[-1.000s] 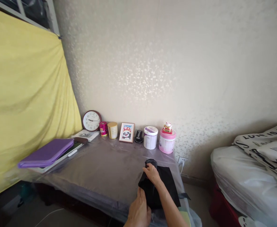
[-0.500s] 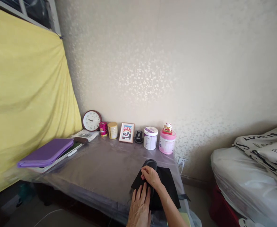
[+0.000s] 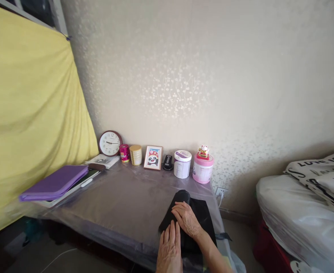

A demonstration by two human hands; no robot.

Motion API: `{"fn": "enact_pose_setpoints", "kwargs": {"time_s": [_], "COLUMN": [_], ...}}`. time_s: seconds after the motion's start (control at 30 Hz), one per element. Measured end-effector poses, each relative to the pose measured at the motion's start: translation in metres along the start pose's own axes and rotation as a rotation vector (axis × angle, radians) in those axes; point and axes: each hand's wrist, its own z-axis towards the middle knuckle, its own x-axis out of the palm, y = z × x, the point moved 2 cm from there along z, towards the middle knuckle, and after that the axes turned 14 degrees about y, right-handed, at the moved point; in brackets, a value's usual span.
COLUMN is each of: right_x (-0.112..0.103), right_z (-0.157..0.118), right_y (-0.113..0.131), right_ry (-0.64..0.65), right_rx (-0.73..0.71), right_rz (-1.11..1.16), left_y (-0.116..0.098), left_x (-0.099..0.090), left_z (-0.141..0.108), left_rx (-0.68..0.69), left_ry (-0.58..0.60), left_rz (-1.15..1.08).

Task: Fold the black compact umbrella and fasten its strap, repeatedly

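Observation:
A piece of black cloth or a soft black bag (image 3: pixel 202 212) lies near the right front corner of the table, with a dark, round-ended bulge (image 3: pixel 182 196) at its far side. What makes the bulge is hidden. My left hand (image 3: pixel 169 244) rests on the near left part of the black material, fingers stretched out side by side. Just beyond it, my right hand (image 3: pixel 186 218) lies across the middle, its fingers extended over the material and pointing left. Both hands press on top of it, close together, with nothing gripped that I can see.
Along the wall stand a clock (image 3: pixel 110 143), a pink tin (image 3: pixel 124 153), a yellow-lidded canister (image 3: pixel 136 155), a framed panda picture (image 3: pixel 153 157), a black device (image 3: pixel 168 163), a white tub (image 3: pixel 182 164) and a pink tub (image 3: pixel 202 170) topped by a cat figurine (image 3: pixel 204 151). A purple folder (image 3: pixel 55 182) lies left.
My right hand has gone from curled, pinched fingers to lying flatter on the black material. The dark bulge is now more covered by black material. My left hand stays flat beside it.

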Motion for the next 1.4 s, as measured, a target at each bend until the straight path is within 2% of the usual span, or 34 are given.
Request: {"fn": "enact_pose_setpoints", "kwargs": {"time_s": [0.1,0.43,0.53,0.63,0.77,0.9,0.97,1.07,1.27,1.4], "right_x": [0.0,-0.006,-0.006,-0.013,-0.036,-0.057,-0.058,-0.051,-0.041,-0.043], "right_z": [0.01,0.046,0.053,0.052,0.026,-0.029,-0.057,-0.085,-0.097,-0.093], "right_y": [-0.014,-0.052,-0.062,-0.072,-0.088,-0.094,-0.091,-0.08,-0.054,-0.046], "right_ry": [0.009,0.039,0.005,-0.059,-0.169,-0.252,-0.268,-0.233,-0.124,-0.13], "right_rx": [0.045,0.295,0.351,0.429,0.556,0.689,0.766,0.798,0.838,0.821], "right_rz": [-0.065,-0.102,-0.086,-0.075,-0.059,-0.027,0.064,0.163,0.135,0.127], "left_y": [-0.002,-0.006,-0.008,-0.012,-0.02,-0.023,-0.025,-0.027,-0.029,-0.03], "left_x": [0.001,0.009,0.011,0.004,-0.011,-0.018,-0.018,-0.02,-0.03,-0.031], "left_z": [0.0,0.01,0.011,0.006,-0.006,-0.014,-0.015,-0.017,-0.021,-0.023], "left_rx": [-0.093,-0.213,-0.202,-0.2,-0.173,-0.176,-0.177,-0.186,-0.197,-0.191], "left_ry": [0.041,0.145,0.184,0.187,0.227,0.2,0.179,0.181,0.247,0.234], "left_rz": [0.014,0.01,0.004,-0.008,-0.016,-0.001,0.01,0.006,-0.038,-0.049]}}
